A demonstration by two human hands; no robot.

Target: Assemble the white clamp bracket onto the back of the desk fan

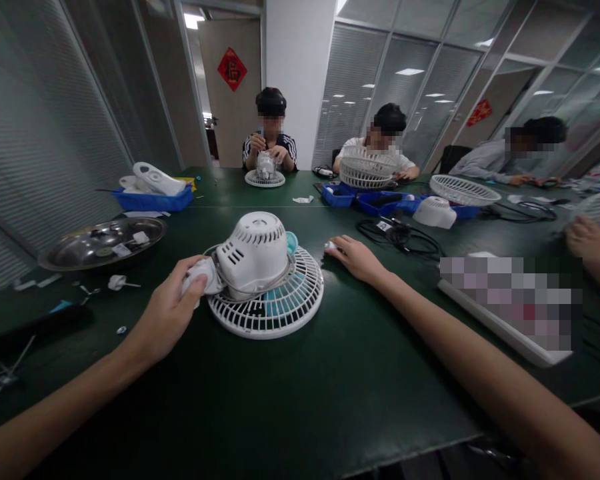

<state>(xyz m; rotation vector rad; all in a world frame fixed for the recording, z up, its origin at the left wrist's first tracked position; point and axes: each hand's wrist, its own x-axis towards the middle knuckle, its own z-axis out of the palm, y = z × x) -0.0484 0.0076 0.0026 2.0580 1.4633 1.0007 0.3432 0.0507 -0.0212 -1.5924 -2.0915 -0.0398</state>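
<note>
A white electric fan head (pixel 255 257) lies face down on the green table, its motor housing upward and its round grille (pixel 267 327) flat beneath. Light blue blades show through the grille bars. My left hand (pixel 173 303) is closed around the white neck piece (pixel 203 277) at the left of the housing. To the right of the fan, my right hand (pixel 355 257) rests low over the table, its fingers pinching a small white part (pixel 331 246). What kind of part it is, I cannot make out.
At the left stand a metal tray (pixel 55 257) with small parts and a blue bin (pixel 155 200) of white covers. Black cables (pixel 405 237) and a white box-like object (pixel 500 320) lie on the right. Several people sit around the table, one handling another fan (pixel 265 175).
</note>
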